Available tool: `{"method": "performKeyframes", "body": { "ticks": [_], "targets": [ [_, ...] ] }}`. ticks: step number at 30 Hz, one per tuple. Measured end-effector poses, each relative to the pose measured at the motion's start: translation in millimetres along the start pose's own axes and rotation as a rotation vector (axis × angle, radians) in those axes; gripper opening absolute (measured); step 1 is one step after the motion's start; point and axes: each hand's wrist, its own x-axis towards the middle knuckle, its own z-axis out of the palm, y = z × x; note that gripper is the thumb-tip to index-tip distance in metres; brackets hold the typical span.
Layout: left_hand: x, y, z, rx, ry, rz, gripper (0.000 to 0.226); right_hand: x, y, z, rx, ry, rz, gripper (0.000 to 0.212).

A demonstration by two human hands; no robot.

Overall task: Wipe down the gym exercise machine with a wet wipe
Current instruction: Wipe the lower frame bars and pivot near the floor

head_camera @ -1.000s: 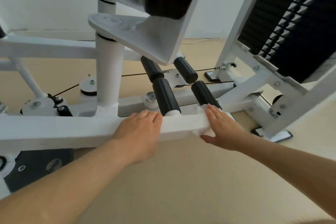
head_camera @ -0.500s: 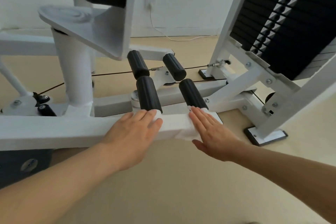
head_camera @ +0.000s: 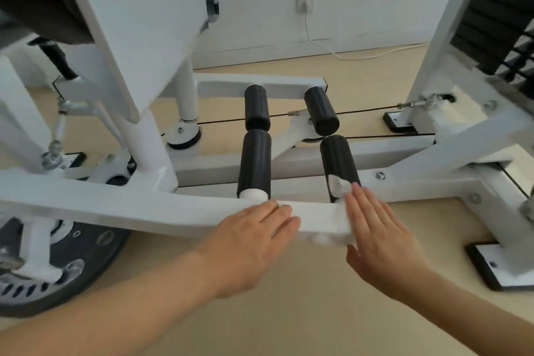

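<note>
I see left hand (head_camera: pixel 254 240) flat on bar (head_camera: pixel 130 208) | right hand (head_camera: pixel 378 237), fingers straight, pressing wipe (head_camera: pixel 335 235) over bar's end edge | floor (head_camera: pixel 289 315) beneath both.

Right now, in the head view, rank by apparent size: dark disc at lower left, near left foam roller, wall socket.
1. Dark disc, partly hidden
2. Near left foam roller
3. Wall socket, farthest from camera

Just beyond the right hand (head_camera: pixel 381 237), which presses the wet wipe (head_camera: pixel 332 228) on the end of the white bar (head_camera: pixel 144 208), a black foam roller (head_camera: pixel 339 159) touches the wipe and blocks the way forward. The left hand (head_camera: pixel 251 243) lies on the bar to the grip's left, closing that side. Nearer than the grip and below it, bare floor (head_camera: pixel 289 312) lies open, up to the base frame (head_camera: pixel 419 185) on the right.
</note>
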Motion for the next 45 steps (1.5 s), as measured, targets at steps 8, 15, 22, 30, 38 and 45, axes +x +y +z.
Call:
{"method": "performKeyframes", "body": {
  "ticks": [8, 15, 22, 30, 38, 45],
  "targets": [
    [21.2, 16.0, -7.6, -0.088, 0.023, -0.170, 0.035, 26.4, -52.9, 8.3, 0.084, 0.092, -0.087, 0.069],
    [17.4, 9.2, -7.1, -0.369, 0.176, -0.371, 0.041, 24.6, -54.0, -0.1, 0.103, 0.160, -0.439, 0.060],
    [-18.0, -11.3, -3.5, -0.363, 0.279, -0.963, 0.038, 67.2, -104.6, -8.6, 0.213, 0.181, -0.621, 0.067],
    [-35.3, 4.3, -8.7, -0.439, 0.271, -0.921, 0.049, 94.6, -89.8, -34.8, 0.859, -0.127, -0.755, 0.056],
    [-25.3, 36.2, -6.9, -0.167, -0.016, -1.064, 0.068, 84.0, -27.0, -28.6, 0.688, 0.239, -0.415, 0.038],
    [4.9, 35.8, 0.9, -0.072, 0.125, -1.057, 0.053, 58.1, -57.6, -26.5, 0.615, 0.213, -0.528, 0.036]
  ]
}}
